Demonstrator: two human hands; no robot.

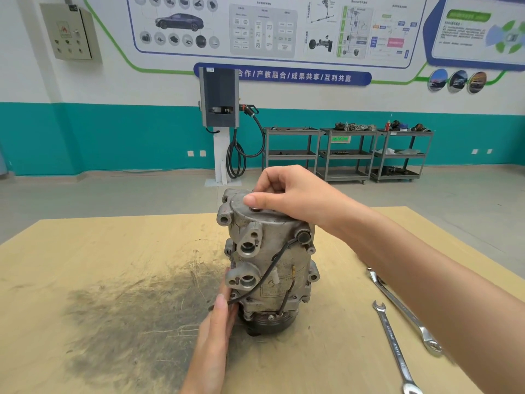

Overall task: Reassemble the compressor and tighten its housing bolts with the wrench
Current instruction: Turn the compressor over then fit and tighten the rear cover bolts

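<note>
**Hands steady an upright compressor on a workshop bench**

A person's right hand [287, 194] reaches over the top of a grey metal compressor [270, 265] standing on end near the middle of a scuffed wooden table [85, 265], its dark pulley end down on the board. The fingers are curled and the thumb lies flat along the housing's top face, pinching at a small bolt [254, 209] whose head just shows beneath the thumb tip. The left hand [216, 322] comes up from below with its fingers straight, pressed flat against the lower left side of the housing, where a thin black cable [264, 280] runs across the body and passes over the fingertips. Two combination wrenches lie on the table to the right of the gripped housing, well apart from it and under the right forearm: the nearer wrench [395, 348] points its open jaw toward the compressor, the farther wrench [403, 308] lies just beyond it, partly blurred. A dark smear of grime stains the wood to the left of the steadying hand. Behind the table, beyond both hands, a wall-mounted charging unit [218, 98] and three grey shelf carts [346, 152] stand against a teal-banded wall
</note>
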